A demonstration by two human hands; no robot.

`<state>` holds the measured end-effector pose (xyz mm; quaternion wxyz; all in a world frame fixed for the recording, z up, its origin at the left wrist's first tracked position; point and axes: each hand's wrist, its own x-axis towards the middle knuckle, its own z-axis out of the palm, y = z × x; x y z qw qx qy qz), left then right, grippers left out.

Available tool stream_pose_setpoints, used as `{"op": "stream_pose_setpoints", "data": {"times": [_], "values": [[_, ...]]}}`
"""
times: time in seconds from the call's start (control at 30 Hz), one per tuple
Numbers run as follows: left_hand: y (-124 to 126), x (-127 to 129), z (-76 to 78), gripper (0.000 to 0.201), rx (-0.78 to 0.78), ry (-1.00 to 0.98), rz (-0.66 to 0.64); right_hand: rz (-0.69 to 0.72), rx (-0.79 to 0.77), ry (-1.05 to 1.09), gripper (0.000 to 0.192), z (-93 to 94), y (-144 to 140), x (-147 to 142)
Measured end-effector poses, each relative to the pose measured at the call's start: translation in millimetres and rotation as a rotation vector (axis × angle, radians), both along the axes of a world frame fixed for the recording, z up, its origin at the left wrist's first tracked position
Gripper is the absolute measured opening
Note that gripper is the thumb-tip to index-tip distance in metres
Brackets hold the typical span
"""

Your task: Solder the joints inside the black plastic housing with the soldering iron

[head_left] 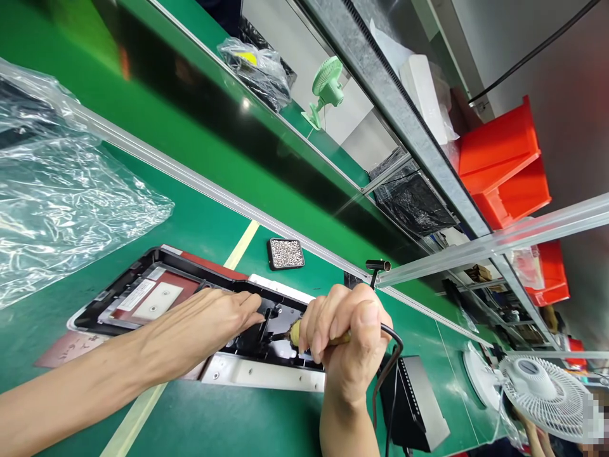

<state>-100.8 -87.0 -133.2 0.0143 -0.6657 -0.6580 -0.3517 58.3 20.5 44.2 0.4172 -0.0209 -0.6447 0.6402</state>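
Observation:
In the head view, a long black plastic frame point(102, 301) lies on a reddish-brown and white fixture point(257, 374) on the green bench. My right hand point(349, 324) is wrapped in a fist around the yellow handle of a corded soldering iron point(295, 332). Its thin dark tip points left, into the frame's recess. Just left of that tip, my left hand point(233, 314) reaches over the frame with fingers pinched together at its inner parts. What the fingertips hold, if anything, is too small to make out.
A small black tray point(285, 254) of tiny silver pieces sits behind the frame. Clear plastic wrap point(71, 209) covers the left side. A tubular holder point(378, 265), a black box point(413, 403) and a white fan point(542, 393) stand right. Red bins point(504, 158) sit above; another person's hand point(535, 438) shows lower right.

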Motion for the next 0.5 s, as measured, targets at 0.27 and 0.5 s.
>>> {"op": "stream_pose_setpoints", "data": {"times": [0.27,0.5], "values": [[-2.9,0.3,2.5,0.041,-0.084,-0.076,0.014,-0.037,0.035,-0.011,0.053,2.5,-1.1,-1.1],[-8.1,-8.2,7.8,0.043,-0.174,-0.201,-0.037,-0.051,0.083,0.015,0.050,-4.2,-8.3,-0.5]]}}
